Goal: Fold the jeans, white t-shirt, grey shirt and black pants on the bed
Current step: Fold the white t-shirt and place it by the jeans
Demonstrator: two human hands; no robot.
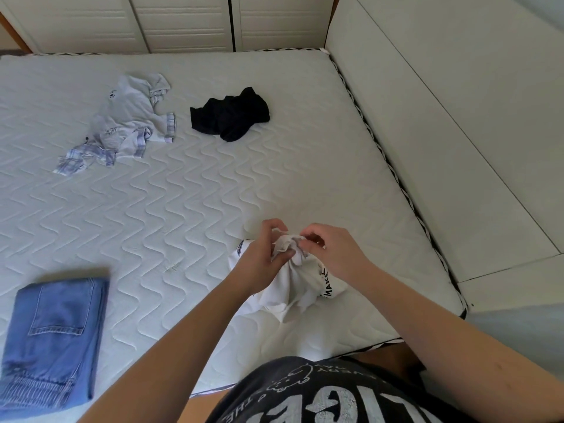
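Note:
A white t-shirt (293,285) with black lettering is bunched up near the bed's front right. My left hand (259,257) grips its gathered top from the left, and my right hand (332,251) pinches the same bunch from the right. Blue jeans (52,337) lie folded flat at the front left. A pale grey shirt (128,117) with plaid trim lies crumpled at the far left. Black pants (230,112) sit in a heap at the far middle.
The white quilted mattress (183,209) has a striped edge along its right side. A white padded bed frame (457,148) rises to the right. White slatted wardrobe doors (183,22) stand behind the bed.

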